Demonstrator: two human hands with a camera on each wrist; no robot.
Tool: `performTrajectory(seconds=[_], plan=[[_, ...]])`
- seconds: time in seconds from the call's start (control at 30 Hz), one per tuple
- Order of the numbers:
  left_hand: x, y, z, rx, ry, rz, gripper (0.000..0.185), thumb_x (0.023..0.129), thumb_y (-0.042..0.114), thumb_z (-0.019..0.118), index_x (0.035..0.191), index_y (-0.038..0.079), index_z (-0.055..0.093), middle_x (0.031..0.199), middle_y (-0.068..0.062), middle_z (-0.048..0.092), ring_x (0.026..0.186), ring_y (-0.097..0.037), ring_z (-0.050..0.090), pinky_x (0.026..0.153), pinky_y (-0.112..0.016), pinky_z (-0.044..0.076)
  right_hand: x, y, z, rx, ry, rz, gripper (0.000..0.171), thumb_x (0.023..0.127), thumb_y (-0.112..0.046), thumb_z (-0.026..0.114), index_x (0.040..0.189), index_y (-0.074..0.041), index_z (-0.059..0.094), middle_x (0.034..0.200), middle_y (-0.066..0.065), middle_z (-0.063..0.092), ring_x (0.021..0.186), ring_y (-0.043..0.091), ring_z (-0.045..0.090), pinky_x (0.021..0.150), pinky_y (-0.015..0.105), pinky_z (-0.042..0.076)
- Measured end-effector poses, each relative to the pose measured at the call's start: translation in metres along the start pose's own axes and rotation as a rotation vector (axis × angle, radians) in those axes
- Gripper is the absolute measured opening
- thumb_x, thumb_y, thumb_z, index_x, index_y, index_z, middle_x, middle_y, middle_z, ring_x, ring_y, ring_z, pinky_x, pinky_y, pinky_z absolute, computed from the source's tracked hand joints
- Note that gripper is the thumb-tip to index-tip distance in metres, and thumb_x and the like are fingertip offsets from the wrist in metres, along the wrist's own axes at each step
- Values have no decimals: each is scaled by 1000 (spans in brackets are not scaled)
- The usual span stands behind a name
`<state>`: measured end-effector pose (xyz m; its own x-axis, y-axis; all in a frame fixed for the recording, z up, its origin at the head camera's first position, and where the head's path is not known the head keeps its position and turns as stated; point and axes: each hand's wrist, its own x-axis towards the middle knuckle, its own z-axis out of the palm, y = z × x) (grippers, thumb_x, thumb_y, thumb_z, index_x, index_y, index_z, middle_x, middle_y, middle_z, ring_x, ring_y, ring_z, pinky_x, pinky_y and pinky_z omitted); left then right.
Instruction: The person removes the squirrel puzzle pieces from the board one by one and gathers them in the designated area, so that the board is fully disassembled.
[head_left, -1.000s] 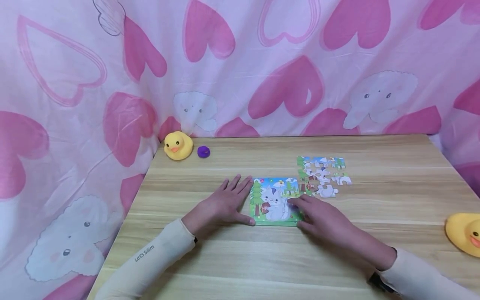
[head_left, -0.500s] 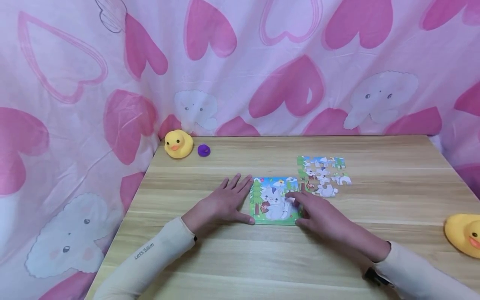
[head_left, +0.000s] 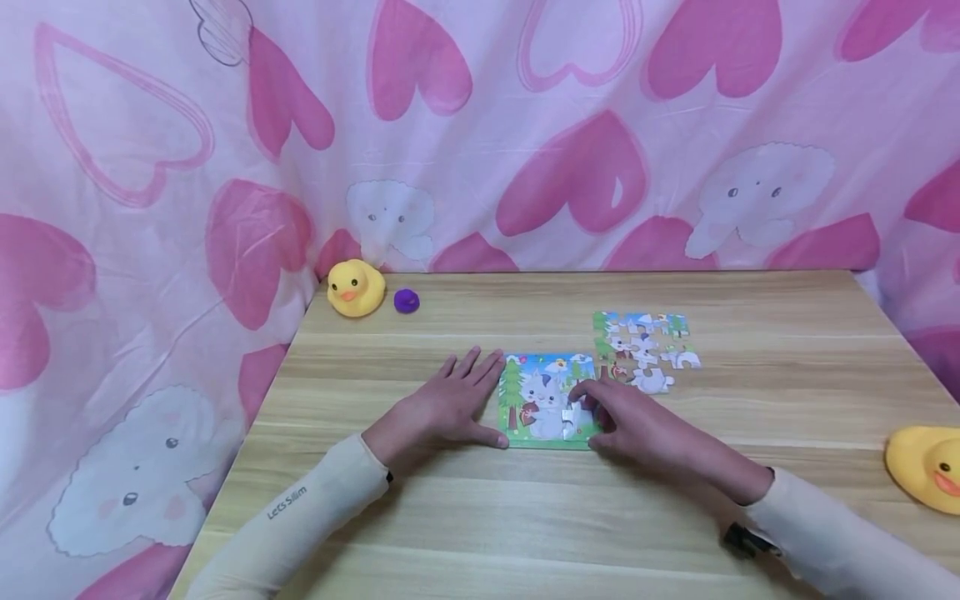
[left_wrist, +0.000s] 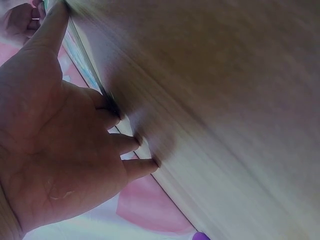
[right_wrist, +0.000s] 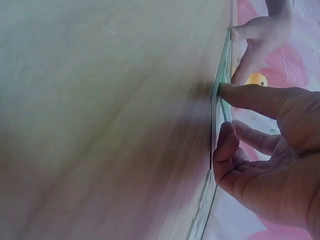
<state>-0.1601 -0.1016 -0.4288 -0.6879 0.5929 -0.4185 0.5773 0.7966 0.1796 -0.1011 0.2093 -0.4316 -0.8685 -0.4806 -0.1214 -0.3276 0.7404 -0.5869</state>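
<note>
A squirrel jigsaw puzzle point(head_left: 536, 408) in a green-edged board lies mid-table in the head view. My left hand point(head_left: 453, 404) rests flat at its left side, thumb at the near left corner and fingers spread toward the far left corner. My right hand point(head_left: 633, 421) bends over the puzzle's right part. Its curled fingers and thumb are at a white-and-green puzzle piece point(head_left: 572, 419), which shows raised edges and gaps at its left. In the right wrist view the thumb point(right_wrist: 250, 97) is at the board's edge and a fingertip meets a thin tilted edge.
Several loose puzzle pieces point(head_left: 643, 354) lie in rough rows behind my right hand. A yellow rubber duck point(head_left: 356, 288) and a small purple duck point(head_left: 407, 301) stand at the back left. Another yellow duck point(head_left: 926, 467) sits at the right. A pink heart curtain point(head_left: 570, 167) hangs behind the table.
My right hand has shifted slightly left, and its fingers have curled more. A piece at the puzzle's right part has come up, showing gaps. My left hand has stayed in place.
</note>
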Motion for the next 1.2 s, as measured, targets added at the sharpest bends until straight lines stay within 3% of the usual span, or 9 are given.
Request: performTrajectory(seconds=[0.3, 0.57, 0.83, 1.2], plan=[[-1, 0, -2, -9, -2, 5, 126, 84, 86, 60, 172, 20, -3, 181, 2, -8, 168, -32, -9, 136, -58, 2, 4, 3, 1, 0, 8, -22, 55, 82, -8, 83, 135, -16, 69, 99, -5, 62, 89, 13, 54, 72, 22, 50], [-1, 0, -2, -26, -12, 6, 126, 85, 86, 61, 172, 20, -3, 181, 2, -10, 168, -32, -11, 136, -58, 1, -8, 13, -13, 66, 53, 2, 61, 85, -4, 81, 142, -18, 64, 101, -3, 60, 90, 17, 55, 70, 22, 52], [-3, 0, -5, -40, -33, -1, 125, 86, 85, 60, 171, 20, -6, 180, 3, -12, 167, -32, -14, 136, -59, 0, -28, 36, -35, -32, 158, 14, 67, 82, 0, 81, 144, -17, 63, 113, 2, 63, 91, 16, 59, 70, 22, 54], [-3, 2, -3, -72, -37, -4, 126, 86, 83, 63, 171, 21, -5, 180, 3, -14, 167, -31, -14, 135, -58, -3, -58, 74, -54, -71, 183, 81, 66, 83, 1, 82, 145, -10, 61, 114, 8, 62, 92, 16, 62, 71, 24, 58]])
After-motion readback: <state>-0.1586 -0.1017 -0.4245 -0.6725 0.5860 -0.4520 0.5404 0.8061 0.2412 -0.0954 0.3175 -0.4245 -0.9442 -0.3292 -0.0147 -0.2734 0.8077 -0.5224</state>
